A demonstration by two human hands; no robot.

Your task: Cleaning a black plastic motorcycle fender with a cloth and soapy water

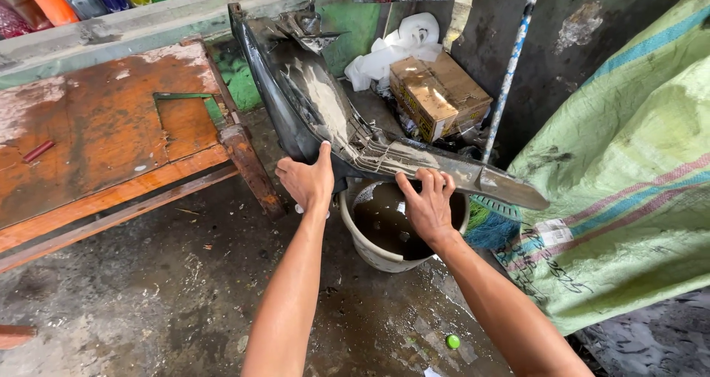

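A long dark plastic body panel [310, 96], dirty with dried mud on its inner side, is held tilted above a white bucket [370, 248] of murky brown water. My left hand [307, 181] grips the panel's lower edge from beneath, thumb up on the rim. My right hand [427, 199] clasps the panel's narrow grey end, fingers curled over the top edge, directly above the bucket. The panel's far end points up toward the back wall.
A worn orange wooden table [111, 133] stands at left. A cardboard box [436, 92] and white plastic bags [392, 48] lie behind. A large green woven sack [629, 185] fills the right. A blue-white pole [510, 66] leans nearby. The wet concrete floor [148, 296] holds a green cap [452, 341].
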